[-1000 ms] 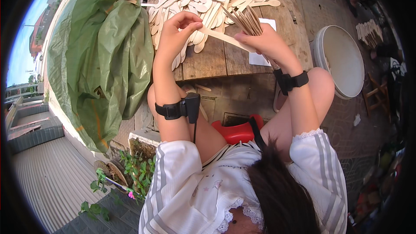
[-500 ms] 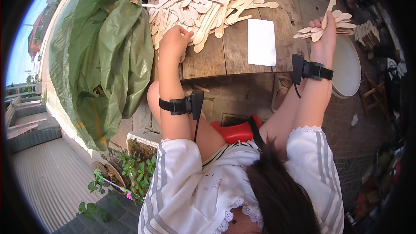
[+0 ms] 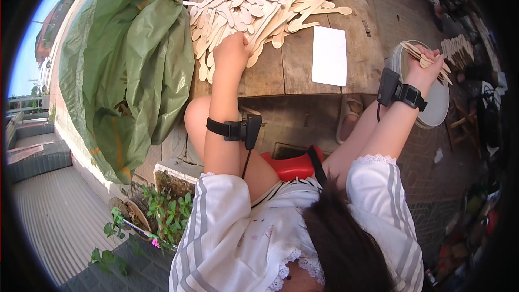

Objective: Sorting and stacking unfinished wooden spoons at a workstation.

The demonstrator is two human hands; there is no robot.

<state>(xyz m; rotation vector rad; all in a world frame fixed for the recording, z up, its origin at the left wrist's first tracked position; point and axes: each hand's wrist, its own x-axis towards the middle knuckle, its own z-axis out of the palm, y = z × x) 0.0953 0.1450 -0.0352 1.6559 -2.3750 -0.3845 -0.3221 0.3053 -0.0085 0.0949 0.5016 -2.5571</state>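
Note:
A heap of pale wooden spoons covers the far left part of the wooden table. At its near edge my left hand is closed, with fingers curled in among the spoons; what they grip is hidden. Off the table's right side, my right hand is wrapped round a bundle of wooden spoons, whose ends stick out past the fingers. This hand is over a round whitish tub, which it partly covers.
A white sheet of paper lies on the table right of the heap. A green plastic sack hangs along the left side. Below are a red stool and potted plants. More bundled wooden pieces stand beyond the tub.
My right hand has moved right and lower with its spoons, from the table's edge to over the tub. My left hand has shifted slightly right and nearer; the spoons beside it have moved a little.

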